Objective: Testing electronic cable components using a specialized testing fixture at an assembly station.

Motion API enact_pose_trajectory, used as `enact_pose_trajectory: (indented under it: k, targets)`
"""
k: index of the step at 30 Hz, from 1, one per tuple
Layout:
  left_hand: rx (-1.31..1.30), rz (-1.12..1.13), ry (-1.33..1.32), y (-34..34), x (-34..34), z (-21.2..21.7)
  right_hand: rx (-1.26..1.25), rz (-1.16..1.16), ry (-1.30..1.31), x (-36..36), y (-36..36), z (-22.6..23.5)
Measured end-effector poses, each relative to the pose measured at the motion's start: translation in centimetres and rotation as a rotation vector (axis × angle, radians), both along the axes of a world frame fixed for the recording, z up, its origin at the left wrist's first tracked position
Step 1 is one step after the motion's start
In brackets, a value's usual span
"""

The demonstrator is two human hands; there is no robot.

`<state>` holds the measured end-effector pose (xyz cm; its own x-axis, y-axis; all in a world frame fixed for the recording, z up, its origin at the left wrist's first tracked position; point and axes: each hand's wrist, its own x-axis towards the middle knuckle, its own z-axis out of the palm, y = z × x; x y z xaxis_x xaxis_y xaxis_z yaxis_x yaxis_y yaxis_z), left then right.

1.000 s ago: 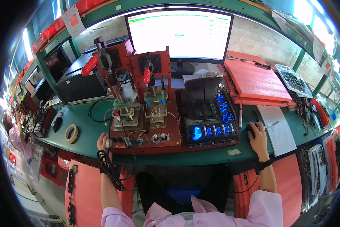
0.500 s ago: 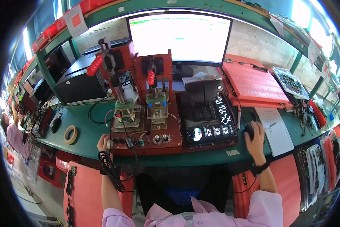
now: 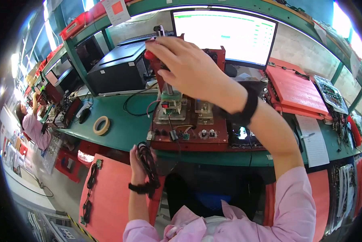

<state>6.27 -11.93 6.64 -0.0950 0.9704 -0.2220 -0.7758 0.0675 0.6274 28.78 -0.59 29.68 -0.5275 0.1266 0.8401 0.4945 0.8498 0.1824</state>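
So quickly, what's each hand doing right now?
Left hand: closed, holding a coiled black cable.
Right hand: closed around the red lever handle of the test fixture.

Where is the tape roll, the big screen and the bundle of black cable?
tape roll (image 3: 102,125), head view, on the ring's rim.
screen (image 3: 225,34), head view, middle of the lit panel.
black cable (image 3: 147,157), head view, on the coiled loops in the left hand (image 3: 138,163).

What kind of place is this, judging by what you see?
Probably an electronics assembly or test line: a red test fixture with a lever under the right hand, a monitor, and a cable bundle in the left hand.
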Motion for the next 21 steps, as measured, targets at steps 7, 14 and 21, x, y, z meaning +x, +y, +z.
enact_pose_trajectory:
  k: [7, 14, 21]
  targets:
    - [0.128, 0.044, 0.603, -4.5, 0.1, 1.0, 0.085, -0.012, -0.176, -3.6, 2.4, 2.2]
    - [0.137, 0.026, 0.542, -6.8, 1.1, 1.7, -0.325, 0.163, 0.170, -4.4, 3.4, 8.8]
    - [0.155, 0.075, 0.477, -9.1, 2.2, -0.6, -0.203, -0.071, 0.203, -3.1, 13.9, 7.9]
